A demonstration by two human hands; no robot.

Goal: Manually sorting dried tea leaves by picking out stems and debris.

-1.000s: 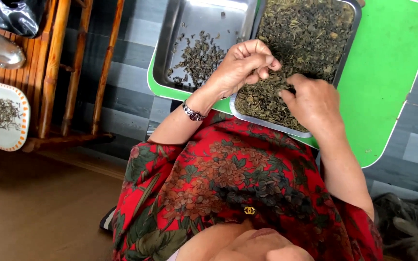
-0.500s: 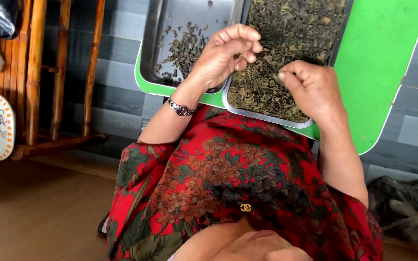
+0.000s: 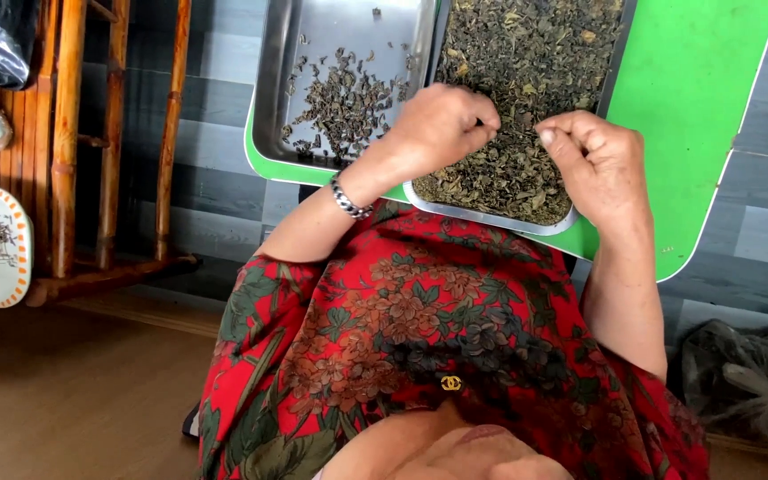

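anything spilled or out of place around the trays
Nothing stands out. The dried leaves stay inside both metal trays on the green board; none show on the board or floor.

The two trays (image 3: pixel 282 80) are smooth, dull-gloss metal. The dried leaves (image 3: pixel 526 80) in them look rough and matt. Beneath the trays, the green board (image 3: pixel 704 107) is smooth plastic. Left of it, the rack (image 3: pixel 68 133) is glossy varnished wood.

Both bare forearms reach forward from red floral sleeves; the left hand (image 3: pixel 442 124) curls loosely, fingertips pinched, while the right hand (image 3: pixel 596 164) bunches fingers against thumb.
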